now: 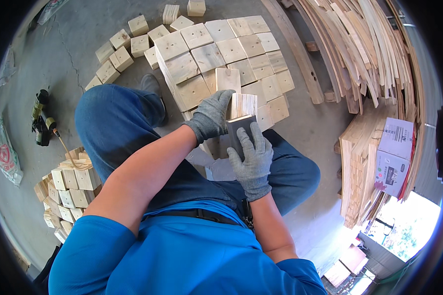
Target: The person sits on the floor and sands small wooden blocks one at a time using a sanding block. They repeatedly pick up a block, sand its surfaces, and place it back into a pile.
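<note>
My left hand, in a grey knit glove, is closed around the left side of a pale wooden block with striped layers on its face. In my gloved right hand is a dark grey flat block with a pale edge, perhaps a sanding block. Its top edge lies against or just in front of the wooden block; exact contact cannot be made out. The fingers of that hand lie over its dark face. Just beyond my left fingers, another wooden block rests on a wide stack of blocks.
Loose blocks lie on the concrete floor beyond my left knee. A smaller block pile and a black-and-yellow tool with a hose are at left. Long timber strips, stacked boards and a cardboard box stand at right.
</note>
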`<state>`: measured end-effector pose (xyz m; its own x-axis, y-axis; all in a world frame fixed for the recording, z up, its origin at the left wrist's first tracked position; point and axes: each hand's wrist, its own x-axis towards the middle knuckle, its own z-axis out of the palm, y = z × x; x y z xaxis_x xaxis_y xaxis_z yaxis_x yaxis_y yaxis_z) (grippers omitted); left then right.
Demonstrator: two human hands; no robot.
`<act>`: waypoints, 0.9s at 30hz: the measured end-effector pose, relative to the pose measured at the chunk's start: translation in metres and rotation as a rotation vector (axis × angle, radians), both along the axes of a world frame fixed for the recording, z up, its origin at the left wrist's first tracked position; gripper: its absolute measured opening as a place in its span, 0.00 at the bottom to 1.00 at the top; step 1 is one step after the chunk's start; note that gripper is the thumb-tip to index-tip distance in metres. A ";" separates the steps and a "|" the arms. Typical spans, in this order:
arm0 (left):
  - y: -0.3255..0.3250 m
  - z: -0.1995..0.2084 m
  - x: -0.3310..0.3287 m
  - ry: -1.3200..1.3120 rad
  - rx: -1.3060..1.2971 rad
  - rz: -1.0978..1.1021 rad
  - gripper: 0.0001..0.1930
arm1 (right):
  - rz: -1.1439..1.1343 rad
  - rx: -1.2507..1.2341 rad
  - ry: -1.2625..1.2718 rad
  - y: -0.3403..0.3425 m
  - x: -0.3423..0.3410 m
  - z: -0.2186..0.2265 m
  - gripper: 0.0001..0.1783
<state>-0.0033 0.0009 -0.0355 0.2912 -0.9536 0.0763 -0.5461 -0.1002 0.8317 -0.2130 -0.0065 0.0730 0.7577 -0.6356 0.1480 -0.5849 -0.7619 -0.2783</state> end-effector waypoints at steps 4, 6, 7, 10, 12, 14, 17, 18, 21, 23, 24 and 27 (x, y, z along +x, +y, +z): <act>0.001 0.007 -0.001 0.040 0.022 -0.012 0.50 | -0.001 -0.017 0.002 -0.011 0.010 0.002 0.37; 0.001 0.011 -0.002 0.070 0.054 -0.004 0.47 | -0.019 -0.018 0.003 -0.027 0.028 0.002 0.36; 0.000 0.006 0.000 0.039 -0.007 -0.003 0.48 | -0.033 -0.020 0.007 -0.036 0.040 0.002 0.36; -0.004 0.001 -0.001 0.041 -0.026 -0.014 0.50 | -0.079 -0.028 0.010 -0.075 0.072 -0.004 0.35; -0.005 0.004 -0.001 0.034 -0.028 -0.017 0.51 | -0.139 -0.014 0.005 -0.099 0.087 -0.005 0.34; -0.003 0.007 -0.001 0.030 -0.026 -0.011 0.51 | -0.165 0.039 -0.037 -0.123 0.091 -0.006 0.34; -0.003 0.006 -0.001 0.034 -0.026 -0.011 0.51 | -0.202 0.046 -0.097 -0.140 0.080 -0.005 0.34; -0.002 0.005 -0.001 0.039 -0.006 -0.006 0.52 | -0.215 0.052 -0.119 -0.140 0.074 -0.004 0.34; -0.001 0.006 -0.001 0.061 0.040 -0.006 0.52 | -0.212 0.063 -0.104 -0.125 0.052 -0.006 0.34; 0.000 0.009 0.000 0.083 0.051 -0.024 0.52 | -0.221 0.058 -0.097 -0.111 0.037 -0.011 0.35; 0.000 0.010 -0.001 0.067 0.048 -0.031 0.53 | -0.232 0.064 -0.102 -0.104 0.030 -0.012 0.35; 0.002 0.013 0.001 0.030 0.078 -0.029 0.55 | -0.240 0.107 -0.124 -0.085 0.014 -0.014 0.37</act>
